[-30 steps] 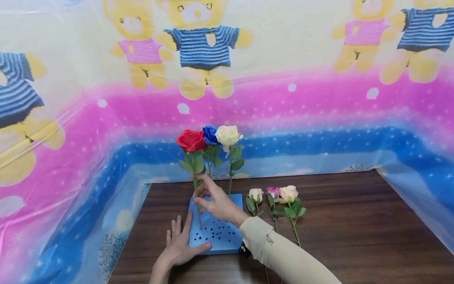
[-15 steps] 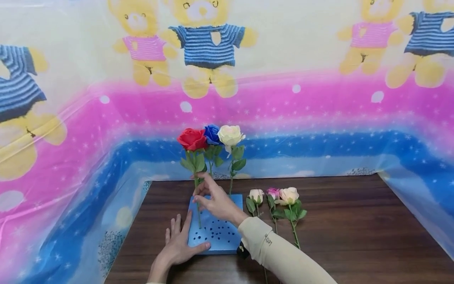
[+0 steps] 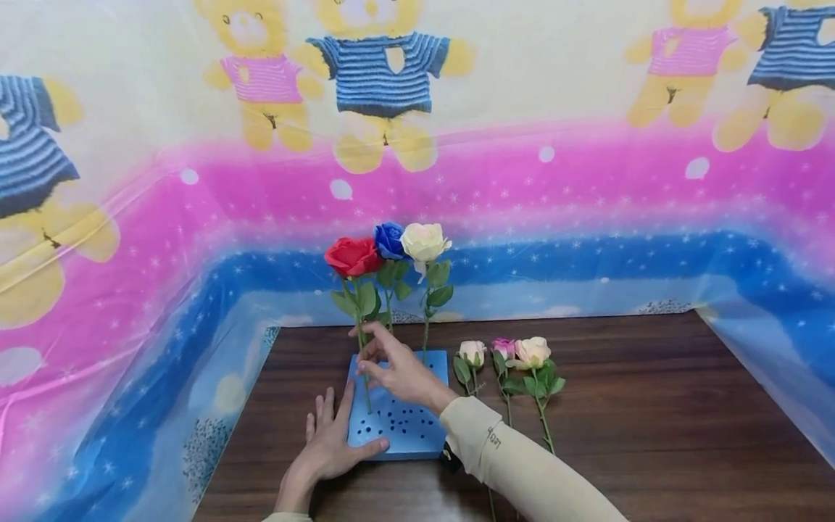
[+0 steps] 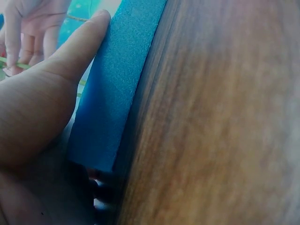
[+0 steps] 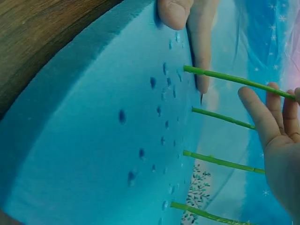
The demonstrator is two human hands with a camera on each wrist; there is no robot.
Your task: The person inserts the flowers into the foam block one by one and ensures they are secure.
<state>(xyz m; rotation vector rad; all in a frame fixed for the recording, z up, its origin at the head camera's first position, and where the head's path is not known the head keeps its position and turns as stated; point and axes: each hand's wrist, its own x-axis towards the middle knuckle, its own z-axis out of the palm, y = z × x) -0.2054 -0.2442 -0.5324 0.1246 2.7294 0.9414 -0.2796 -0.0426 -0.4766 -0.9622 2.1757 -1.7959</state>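
Observation:
A blue foam block dotted with holes lies on the table, and several flower stems stand in it. Upright at its left is a red rose, its green stem in the block near the left edge. My right hand is at that stem, thumb and fingers bent around it. The left hand steadies the block, fingers spread along its left side and thumb on the near edge. In the left wrist view, the left thumb lies at the block's top edge. A blue rose and a white rose stand behind.
To the block's right, a pale pink rose, a magenta rose and a cream rose lie on the brown wooden table. A patterned bear cloth hangs around the back and sides.
The view shifts slightly. Both hands keep nearly the same place at the block and the red rose's stem; the rose stays upright.

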